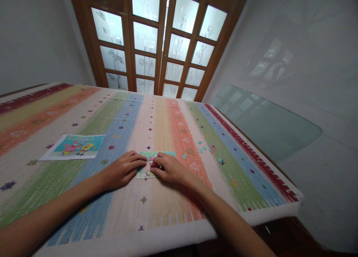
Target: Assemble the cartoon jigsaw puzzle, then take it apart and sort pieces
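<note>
A partly assembled jigsaw puzzle, mostly teal and green with pink and yellow bits, lies on the striped cloth in front of me. My left hand rests on its left side, palm down, fingers stretched out together and fingertips on the pieces. Over the puzzle's middle and right, my right hand is bent with thumb and forefinger pinched at a small puzzle piece, largely hidden by the fingers. Both hands cover much of the puzzle's centre. Several loose puzzle pieces lie scattered to the right.
A printed picture sheet with two cartoon figures lies at the left. The striped tablecloth hangs over the table's front edge. A glass panel leans on the wall at the right. Wooden doors with frosted panes stand behind.
</note>
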A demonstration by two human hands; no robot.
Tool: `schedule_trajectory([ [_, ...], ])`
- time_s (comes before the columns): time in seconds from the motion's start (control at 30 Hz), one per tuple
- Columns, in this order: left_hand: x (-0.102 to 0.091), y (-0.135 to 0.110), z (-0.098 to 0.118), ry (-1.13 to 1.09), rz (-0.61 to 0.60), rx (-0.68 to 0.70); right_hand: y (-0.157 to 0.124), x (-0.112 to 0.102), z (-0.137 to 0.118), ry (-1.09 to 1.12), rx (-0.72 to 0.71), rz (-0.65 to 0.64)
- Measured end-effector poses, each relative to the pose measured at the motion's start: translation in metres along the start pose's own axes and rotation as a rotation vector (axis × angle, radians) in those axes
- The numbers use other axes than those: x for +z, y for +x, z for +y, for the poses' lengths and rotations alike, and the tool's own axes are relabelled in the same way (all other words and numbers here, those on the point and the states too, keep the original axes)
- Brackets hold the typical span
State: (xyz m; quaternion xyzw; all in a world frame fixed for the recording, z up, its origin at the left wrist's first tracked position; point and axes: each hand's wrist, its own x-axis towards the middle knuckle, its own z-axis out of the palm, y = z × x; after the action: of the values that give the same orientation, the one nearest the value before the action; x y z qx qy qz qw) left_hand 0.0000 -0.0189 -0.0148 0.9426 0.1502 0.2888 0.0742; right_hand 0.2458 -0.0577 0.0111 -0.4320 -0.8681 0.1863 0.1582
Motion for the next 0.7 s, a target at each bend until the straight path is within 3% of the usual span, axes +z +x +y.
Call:
schedule_trajectory([
  [0.7, -0.0003, -0.0029, -0.0007, -0.003, -0.036, -0.032, -0.0016, -0.0049, -0.0039, 0.042, 0.05, -0.006],
])
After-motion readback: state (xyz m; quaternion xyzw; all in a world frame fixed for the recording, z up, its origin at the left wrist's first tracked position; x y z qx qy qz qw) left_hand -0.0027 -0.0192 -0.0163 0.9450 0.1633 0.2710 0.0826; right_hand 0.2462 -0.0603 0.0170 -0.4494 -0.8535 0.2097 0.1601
